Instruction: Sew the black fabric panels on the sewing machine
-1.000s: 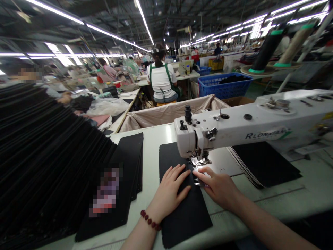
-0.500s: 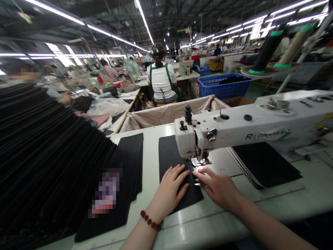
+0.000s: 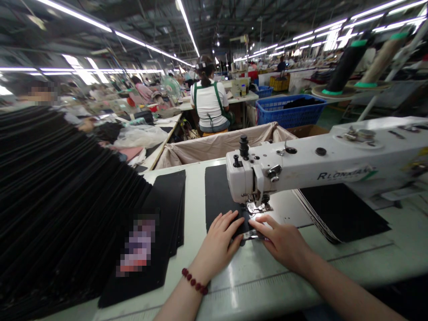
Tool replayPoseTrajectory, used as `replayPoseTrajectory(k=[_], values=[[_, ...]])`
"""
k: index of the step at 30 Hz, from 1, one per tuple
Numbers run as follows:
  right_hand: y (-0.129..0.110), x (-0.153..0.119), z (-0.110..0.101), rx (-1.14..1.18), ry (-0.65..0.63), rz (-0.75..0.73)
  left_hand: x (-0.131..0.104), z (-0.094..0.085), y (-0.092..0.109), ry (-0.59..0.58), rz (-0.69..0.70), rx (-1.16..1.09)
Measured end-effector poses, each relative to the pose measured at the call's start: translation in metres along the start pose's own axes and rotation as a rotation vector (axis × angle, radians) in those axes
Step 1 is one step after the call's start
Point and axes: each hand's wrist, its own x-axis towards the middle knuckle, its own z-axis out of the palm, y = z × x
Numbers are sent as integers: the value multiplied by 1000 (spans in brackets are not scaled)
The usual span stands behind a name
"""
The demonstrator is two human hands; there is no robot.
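A black panel (image 3: 217, 191) lies under the head of the white sewing machine (image 3: 301, 160). On its near end rests my left hand (image 3: 220, 240), fingers spread flat, a dark red bead bracelet at the wrist. Just right of it is my right hand (image 3: 284, 243), its fingertips at the panel's right edge in front of the presser foot (image 3: 257, 207). The fingers of the right hand are apart and nothing shows in them. A shiny metal piece (image 3: 252, 235) on the table lies between the two hands.
A tall pile of black panels (image 3: 67, 200) fills the left, with more panels (image 3: 167, 205) beside it. Another black stack (image 3: 341, 211) sits right of the needle. Behind are a cloth-lined bin (image 3: 214, 149), a blue basket (image 3: 289, 111) and a seated person (image 3: 209, 104).
The black panel has slid away from me under the machine head, so its near edge is now at my fingers and the metal piece shows more. Both hands keep nearly the same place.
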Motion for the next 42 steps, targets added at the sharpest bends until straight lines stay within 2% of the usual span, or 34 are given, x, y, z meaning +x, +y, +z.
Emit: replayPoseTrajectory(k=[18, 42], values=[[2, -1, 2, 35, 17, -22, 3, 6, -4, 52, -32, 4], [1, -1, 2, 50, 27, -14, 4, 10, -6, 45, -53, 13]])
